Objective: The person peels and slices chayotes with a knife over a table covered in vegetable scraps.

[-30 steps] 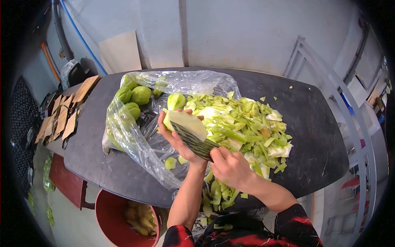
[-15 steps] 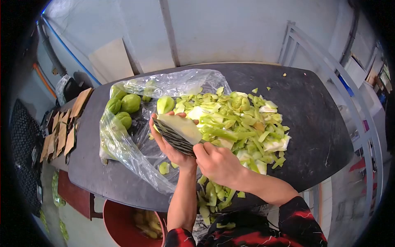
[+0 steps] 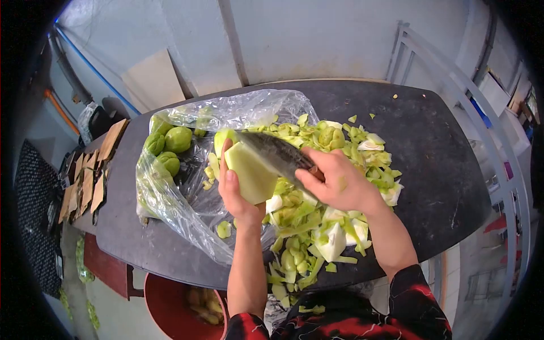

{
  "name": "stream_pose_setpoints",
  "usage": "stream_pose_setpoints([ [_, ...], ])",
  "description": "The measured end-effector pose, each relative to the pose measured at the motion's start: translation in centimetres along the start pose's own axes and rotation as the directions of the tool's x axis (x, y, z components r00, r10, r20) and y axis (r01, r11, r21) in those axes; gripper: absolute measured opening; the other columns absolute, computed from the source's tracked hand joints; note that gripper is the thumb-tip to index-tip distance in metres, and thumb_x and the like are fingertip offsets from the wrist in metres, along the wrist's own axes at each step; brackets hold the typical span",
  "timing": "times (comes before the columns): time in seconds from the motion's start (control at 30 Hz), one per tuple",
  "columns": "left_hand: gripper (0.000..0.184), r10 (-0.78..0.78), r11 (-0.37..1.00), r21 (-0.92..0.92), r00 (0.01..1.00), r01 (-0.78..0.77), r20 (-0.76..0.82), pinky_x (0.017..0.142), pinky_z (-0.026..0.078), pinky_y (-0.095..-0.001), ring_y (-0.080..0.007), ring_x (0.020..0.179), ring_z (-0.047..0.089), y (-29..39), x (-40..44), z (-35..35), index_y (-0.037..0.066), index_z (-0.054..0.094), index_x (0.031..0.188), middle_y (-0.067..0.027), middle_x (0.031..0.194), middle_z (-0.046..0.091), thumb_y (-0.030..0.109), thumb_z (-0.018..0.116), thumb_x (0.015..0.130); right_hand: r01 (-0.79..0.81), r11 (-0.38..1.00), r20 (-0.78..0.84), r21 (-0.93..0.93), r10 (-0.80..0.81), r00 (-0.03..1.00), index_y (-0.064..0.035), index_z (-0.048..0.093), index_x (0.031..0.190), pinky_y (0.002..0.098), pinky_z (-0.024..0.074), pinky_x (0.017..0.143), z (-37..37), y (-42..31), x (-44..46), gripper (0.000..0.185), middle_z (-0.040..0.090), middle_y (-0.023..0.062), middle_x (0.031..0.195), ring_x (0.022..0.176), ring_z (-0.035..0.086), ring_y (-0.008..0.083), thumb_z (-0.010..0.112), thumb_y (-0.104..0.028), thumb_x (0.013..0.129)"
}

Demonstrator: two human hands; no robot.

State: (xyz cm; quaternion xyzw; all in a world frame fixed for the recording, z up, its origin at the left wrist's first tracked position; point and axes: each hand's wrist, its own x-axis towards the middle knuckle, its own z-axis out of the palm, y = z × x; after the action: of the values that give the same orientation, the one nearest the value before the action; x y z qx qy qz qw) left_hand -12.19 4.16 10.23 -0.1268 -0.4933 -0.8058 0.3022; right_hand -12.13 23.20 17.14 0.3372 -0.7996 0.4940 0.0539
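My left hand (image 3: 239, 198) holds a large pale green peeled piece (image 3: 253, 174) upright, fingers wrapped behind it. In my right hand (image 3: 338, 184) is a wide dark knife (image 3: 277, 156), its blade at the upper right edge of the piece and somewhat blurred. A heap of green peelings (image 3: 328, 198) lies beneath and to the right of both hands. Whole green chayotes (image 3: 178, 139) rest in a clear plastic bag (image 3: 195, 226) on the left, and another pale green one (image 3: 225, 139) stands just behind my left fingers.
The dark table (image 3: 436, 187) has a curved edge. Cardboard pieces (image 3: 88, 175) lie at its left end. Below stands a red bucket (image 3: 164, 309) holding yellowish pieces, beside a dark red stool (image 3: 107, 263). A grey metal railing (image 3: 481, 124) runs along the right.
The knife has swung from in front of the piece to its upper right edge. My right hand has moved up and right. The pale piece is now more upright, with its broad face showing.
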Motion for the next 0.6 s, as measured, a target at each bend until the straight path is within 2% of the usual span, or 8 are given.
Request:
stream_pose_setpoints([
  [0.1, 0.061, -0.198, 0.930, -0.300, 0.977, 0.214, 0.082, 0.074, 0.059, -0.0530, -0.0304, 0.107, 0.059, 0.7, -0.3, 0.6, 0.016, 0.035, 0.147, -0.0174, 0.130, 0.052, 0.048, 0.044, 0.096, -0.094, 0.992, -0.090, -0.084, 0.086, 0.992, 0.0070, 0.058, 0.102, 0.0329, 0.0398, 0.047, -0.8, 0.7, 0.3, 0.019, 0.055, 0.0132, 0.055, 0.045, 0.052, 0.0170, 0.061, -0.008, 0.090],
  [0.13, 0.061, -0.195, 0.931, -0.298, 0.977, 0.211, 0.082, 0.074, 0.059, -0.0530, -0.0304, 0.107, 0.059, 0.8, -0.2, 0.7, 0.016, 0.035, 0.147, -0.0174, 0.130, 0.052, 0.048, 0.044, 0.096, -0.091, 0.993, -0.089, -0.082, 0.083, 0.993, 0.0070, 0.058, 0.102, 0.0329, 0.0398, 0.047, -0.9, 1.1, 0.3, 0.019, 0.055, 0.0132, 0.055, 0.045, 0.052, 0.0170, 0.061, -0.008, 0.090],
  [0.2, 0.058, -0.338, 0.820, -0.459, 0.937, 0.341, 0.092, 0.074, 0.059, -0.0523, -0.0310, 0.107, 0.059, 1.1, -0.2, 0.5, 0.017, 0.035, 0.147, -0.0166, 0.131, 0.052, 0.048, 0.041, 0.098, -0.071, 0.997, -0.138, -0.041, 0.064, 0.988, 0.0068, 0.058, 0.102, 0.0320, 0.0393, 0.048, -1.0, 1.7, 0.2, 0.019, 0.056, 0.0123, 0.057, 0.047, 0.050, 0.0139, 0.061, -0.007, 0.090],
  [0.23, 0.057, -0.361, 0.778, -0.508, 0.925, 0.370, 0.120, 0.073, 0.058, -0.0530, -0.0326, 0.109, 0.058, 0.6, -0.1, -0.1, 0.017, 0.037, 0.146, -0.0162, 0.133, 0.052, 0.048, 0.039, 0.098, -0.067, 0.997, -0.133, -0.035, 0.062, 0.989, 0.0068, 0.058, 0.102, 0.0320, 0.0393, 0.048, -1.2, 1.7, 0.2, 0.019, 0.056, 0.0123, 0.057, 0.047, 0.050, 0.0139, 0.061, -0.007, 0.090],
  [0.37, 0.057, -0.431, 0.688, -0.593, 0.893, 0.418, 0.129, 0.077, 0.057, -0.0555, -0.0356, 0.114, 0.057, -0.4, 0.0, -1.2, 0.016, 0.042, 0.144, -0.0176, 0.134, 0.052, 0.050, 0.040, 0.098, -0.113, 0.992, -0.147, -0.058, 0.104, 0.984, 0.0056, 0.056, 0.097, 0.0320, 0.0385, 0.048, -1.6, 1.1, 0.0, 0.015, 0.056, 0.0112, 0.058, 0.047, 0.047, 0.0134, 0.061, -0.008, 0.091],
  [0.47, 0.058, -0.416, 0.674, -0.598, 0.892, 0.434, 0.178, 0.079, 0.056, -0.0564, -0.0362, 0.113, 0.058, -0.6, -0.1, -1.4, 0.016, 0.041, 0.144, -0.0186, 0.133, 0.053, 0.051, 0.041, 0.098, -0.118, 0.990, -0.166, -0.083, 0.103, 0.981, 0.0049, 0.055, 0.092, 0.0323, 0.0369, 0.048, -2.3, 0.5, -0.3, 0.015, 0.054, 0.0100, 0.057, 0.048, 0.045, 0.0132, 0.062, -0.008, 0.091],
  [0.6, 0.059, -0.421, 0.674, -0.599, 0.891, 0.432, 0.168, 0.079, 0.055, -0.0567, -0.0373, 0.112, 0.058, -0.9, -0.1, -1.1, 0.016, 0.041, 0.144, -0.0189, 0.130, 0.054, 0.052, 0.041, 0.097, -0.083, 0.991, -0.210, -0.105, 0.059, 0.976, 0.0044, 0.054, 0.089, 0.0324, 0.0349, 0.048, -2.9, 0.5, -0.4, 0.016, 0.052, 0.0086, 0.056, 0.049, 0.042, 0.0125, 0.062, -0.009, 0.090],
])
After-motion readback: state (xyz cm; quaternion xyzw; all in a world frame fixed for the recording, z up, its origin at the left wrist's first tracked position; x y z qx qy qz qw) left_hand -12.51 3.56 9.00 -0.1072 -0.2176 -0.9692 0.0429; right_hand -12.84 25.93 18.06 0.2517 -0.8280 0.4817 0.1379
